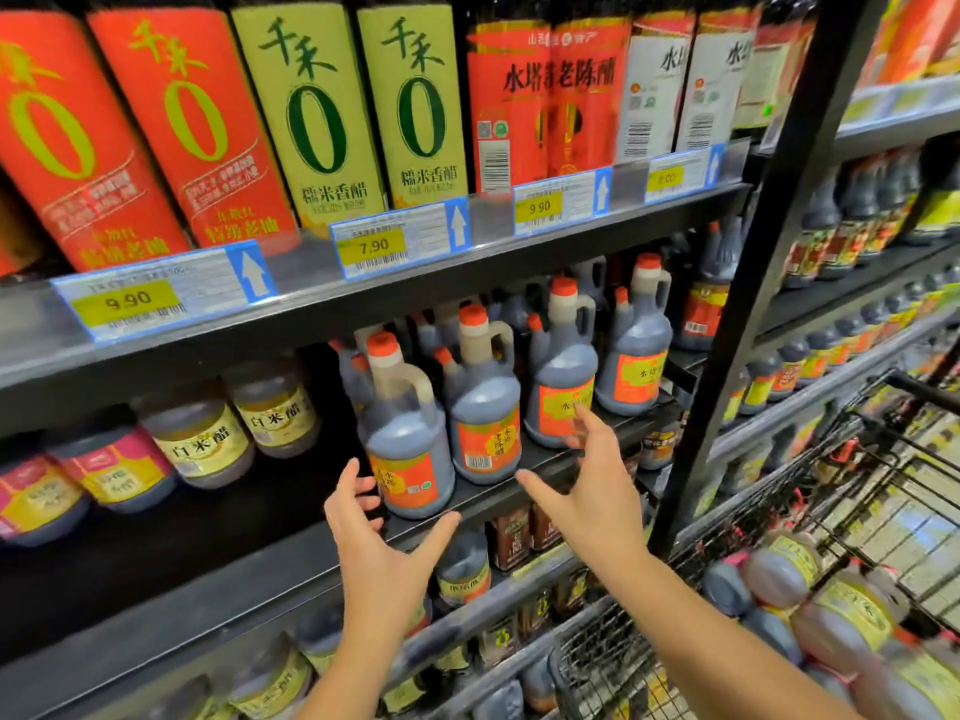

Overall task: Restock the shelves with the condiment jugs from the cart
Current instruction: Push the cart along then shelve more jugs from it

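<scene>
Both hands reach toward the middle shelf [234, 579], fingers spread, holding nothing. Left hand [379, 522] hovers just beside the leftmost jug [405, 439]; right hand [597, 485] is before the third jug [561, 376]. More jugs [779, 569] lie in the cart [883, 459], lower right.

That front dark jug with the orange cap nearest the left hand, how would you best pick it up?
By the loop handle beside the neck of the jug. It stands upright with the handle on the right of its neck, so come in from the front right. The shelf above sits close over the cap, so reaching from above looks awkward.
</scene>
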{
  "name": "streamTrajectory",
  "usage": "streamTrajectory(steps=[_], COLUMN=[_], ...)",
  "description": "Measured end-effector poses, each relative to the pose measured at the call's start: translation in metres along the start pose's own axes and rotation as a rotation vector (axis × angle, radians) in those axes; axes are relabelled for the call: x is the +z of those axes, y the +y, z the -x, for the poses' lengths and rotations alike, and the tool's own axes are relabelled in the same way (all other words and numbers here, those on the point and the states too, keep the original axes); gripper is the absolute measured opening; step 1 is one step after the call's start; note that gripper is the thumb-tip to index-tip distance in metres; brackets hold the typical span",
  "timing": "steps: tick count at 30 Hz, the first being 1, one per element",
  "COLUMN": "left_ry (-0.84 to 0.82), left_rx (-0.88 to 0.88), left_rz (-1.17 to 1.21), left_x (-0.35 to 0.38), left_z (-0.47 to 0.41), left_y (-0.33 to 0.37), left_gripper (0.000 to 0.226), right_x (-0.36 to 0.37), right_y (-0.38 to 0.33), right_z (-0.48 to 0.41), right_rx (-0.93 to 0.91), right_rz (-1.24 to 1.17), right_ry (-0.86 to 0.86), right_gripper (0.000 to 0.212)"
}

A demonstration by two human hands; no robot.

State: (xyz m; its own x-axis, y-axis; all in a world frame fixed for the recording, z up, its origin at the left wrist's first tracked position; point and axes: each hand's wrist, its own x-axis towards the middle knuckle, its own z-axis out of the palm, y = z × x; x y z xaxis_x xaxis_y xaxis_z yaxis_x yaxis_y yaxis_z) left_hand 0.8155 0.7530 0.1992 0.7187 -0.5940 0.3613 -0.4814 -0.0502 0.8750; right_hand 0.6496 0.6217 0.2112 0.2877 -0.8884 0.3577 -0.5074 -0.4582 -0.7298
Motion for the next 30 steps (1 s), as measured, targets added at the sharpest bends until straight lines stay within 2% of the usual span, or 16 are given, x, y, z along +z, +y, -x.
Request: streamTrajectory(steps=[5,11,16,22,26,30], left_ry=[-0.141,-0.463,-0.709,-0.982,-1.135,-1.272], left_rx=[0.125,0.133,0.136,0.195,0.177,0.210], left_rz=[0.075,0.136,0.063,-0.082,-0.184,-0.292], left_x=[0.014,0.064,0.133,0.243,0.321,0.392], left_z=[0.022,0.047,0.061,0.072,0.082,0.098], left_y=[0.016,0.027,0.036,0.037,0.030,0.024], left_gripper=[0.082,0.069,0.064,0.056,0.049,0.059], right_x=[-0.022,-0.062,-0.109,-0.154,-0.168,-0.183], right_y=[0.011,0.052,0.108,0.200,0.275,0.339], right_z=[0.021,0.057,0.092,0.117,0.125,0.133], right_rx=[0.061,0.210,0.441,0.685,0.873,1.140], right_rz=[0.037,0.114,0.193,0.238,0.270,0.278], right_ry=[0.062,0.142,0.212,0.295,0.272,0.249], right_gripper=[0.089,0.082,0.082,0.056,0.062,0.069])
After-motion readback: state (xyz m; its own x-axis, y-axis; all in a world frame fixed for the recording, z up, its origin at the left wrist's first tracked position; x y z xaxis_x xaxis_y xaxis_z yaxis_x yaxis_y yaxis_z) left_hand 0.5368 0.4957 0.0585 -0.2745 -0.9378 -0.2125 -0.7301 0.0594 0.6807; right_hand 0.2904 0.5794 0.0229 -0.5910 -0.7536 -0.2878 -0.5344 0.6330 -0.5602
